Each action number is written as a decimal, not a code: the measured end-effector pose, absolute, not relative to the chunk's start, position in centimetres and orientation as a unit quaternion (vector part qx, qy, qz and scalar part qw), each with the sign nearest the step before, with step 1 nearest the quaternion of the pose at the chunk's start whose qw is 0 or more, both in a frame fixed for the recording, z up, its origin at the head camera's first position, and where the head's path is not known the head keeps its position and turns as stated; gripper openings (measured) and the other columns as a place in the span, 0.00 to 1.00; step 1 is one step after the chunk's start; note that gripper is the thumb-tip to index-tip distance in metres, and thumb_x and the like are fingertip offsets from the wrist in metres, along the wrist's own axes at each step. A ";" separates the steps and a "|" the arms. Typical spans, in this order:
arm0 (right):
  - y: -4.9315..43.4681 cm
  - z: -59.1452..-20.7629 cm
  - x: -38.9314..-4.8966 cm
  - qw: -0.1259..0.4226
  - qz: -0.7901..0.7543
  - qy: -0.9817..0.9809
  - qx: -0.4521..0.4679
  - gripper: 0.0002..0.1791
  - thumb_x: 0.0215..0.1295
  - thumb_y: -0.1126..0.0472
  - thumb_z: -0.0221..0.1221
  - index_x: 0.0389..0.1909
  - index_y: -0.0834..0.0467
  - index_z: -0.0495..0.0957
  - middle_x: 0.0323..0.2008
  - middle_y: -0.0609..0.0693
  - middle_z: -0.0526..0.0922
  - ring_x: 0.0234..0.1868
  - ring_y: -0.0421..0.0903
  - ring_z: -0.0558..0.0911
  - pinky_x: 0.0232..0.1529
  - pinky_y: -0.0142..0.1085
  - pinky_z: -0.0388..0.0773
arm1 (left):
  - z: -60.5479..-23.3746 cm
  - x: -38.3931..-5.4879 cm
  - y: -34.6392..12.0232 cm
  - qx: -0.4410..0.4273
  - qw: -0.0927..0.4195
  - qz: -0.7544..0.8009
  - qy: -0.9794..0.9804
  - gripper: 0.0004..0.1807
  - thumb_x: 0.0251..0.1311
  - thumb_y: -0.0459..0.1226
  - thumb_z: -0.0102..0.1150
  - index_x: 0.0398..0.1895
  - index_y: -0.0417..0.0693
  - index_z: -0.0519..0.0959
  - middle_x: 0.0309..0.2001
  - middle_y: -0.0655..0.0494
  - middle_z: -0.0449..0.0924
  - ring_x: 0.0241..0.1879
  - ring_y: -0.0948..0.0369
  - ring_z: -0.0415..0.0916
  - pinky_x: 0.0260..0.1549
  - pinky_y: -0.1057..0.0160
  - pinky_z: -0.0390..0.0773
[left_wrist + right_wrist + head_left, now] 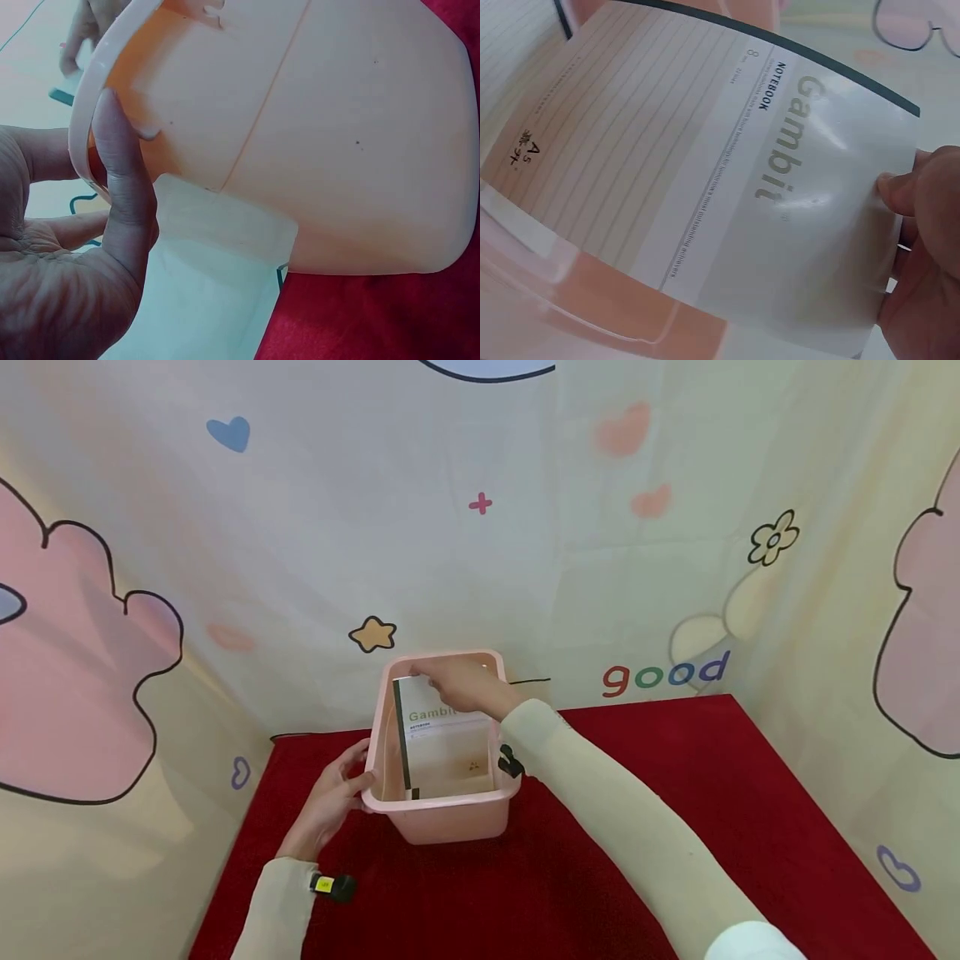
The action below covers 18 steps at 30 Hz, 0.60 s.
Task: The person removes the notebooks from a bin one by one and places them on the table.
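A pink plastic bin (pixel 453 823) stands on the red cloth, near the back wall. My left hand (pixel 327 800) grips its left rim, the thumb and fingers on either side of it, as the left wrist view shows. A notebook (pixel 446 764) with "Gambit" on its pale cover and a dark spine strip is partly inside the bin. My right hand (pixel 468 685) pinches the notebook's top edge; in the right wrist view the thumb lies on the cover and the fingers go behind. The notebook's lower part sits between the bin's walls, slightly bowed.
Red cloth (pixel 675 793) covers the table. A patterned fabric backdrop (pixel 480 568) rises behind the bin and on both sides. In the right wrist view, another lined sheet or cover (pixel 514 52) shows beyond the notebook. A black band device (pixel 333 886) is on the left wrist.
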State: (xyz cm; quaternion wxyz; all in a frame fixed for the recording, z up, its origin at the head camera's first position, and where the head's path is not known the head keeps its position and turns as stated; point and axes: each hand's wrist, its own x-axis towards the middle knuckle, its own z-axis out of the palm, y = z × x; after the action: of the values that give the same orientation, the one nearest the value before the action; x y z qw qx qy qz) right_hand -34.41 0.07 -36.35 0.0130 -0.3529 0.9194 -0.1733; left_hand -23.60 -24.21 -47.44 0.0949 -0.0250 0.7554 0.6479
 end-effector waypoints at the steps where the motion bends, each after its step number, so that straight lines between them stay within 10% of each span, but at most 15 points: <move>1: 0.2 -35.9 -34.3 0.008 -0.172 0.920 -0.353 0.24 0.74 0.63 0.50 0.66 0.41 0.68 0.60 0.44 0.77 0.53 0.42 0.78 0.61 0.42 0.77 | -47.5 -23.6 -24.2 -0.025 0.095 0.648 0.755 0.38 0.65 0.34 0.57 0.76 0.56 0.54 0.68 0.46 0.60 0.53 0.44 0.75 0.33 0.59 0.85; 18: 4.1 -29.8 -31.2 -0.224 -0.186 0.875 -0.386 0.17 0.72 0.65 0.51 0.59 0.50 0.75 0.45 0.51 0.83 0.43 0.47 0.80 0.47 0.38 0.79 | -47.5 -23.4 -24.0 -0.024 0.092 0.656 0.749 0.39 0.65 0.34 0.57 0.77 0.57 0.54 0.69 0.48 0.60 0.59 0.41 0.70 0.36 0.57 0.85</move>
State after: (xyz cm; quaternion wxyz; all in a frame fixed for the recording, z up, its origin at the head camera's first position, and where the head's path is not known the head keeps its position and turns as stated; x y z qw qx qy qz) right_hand -31.24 4.07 -29.80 -0.2243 -0.3865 0.8750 -0.1865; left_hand -23.41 -24.05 -47.48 0.0923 -0.0239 0.7490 0.6556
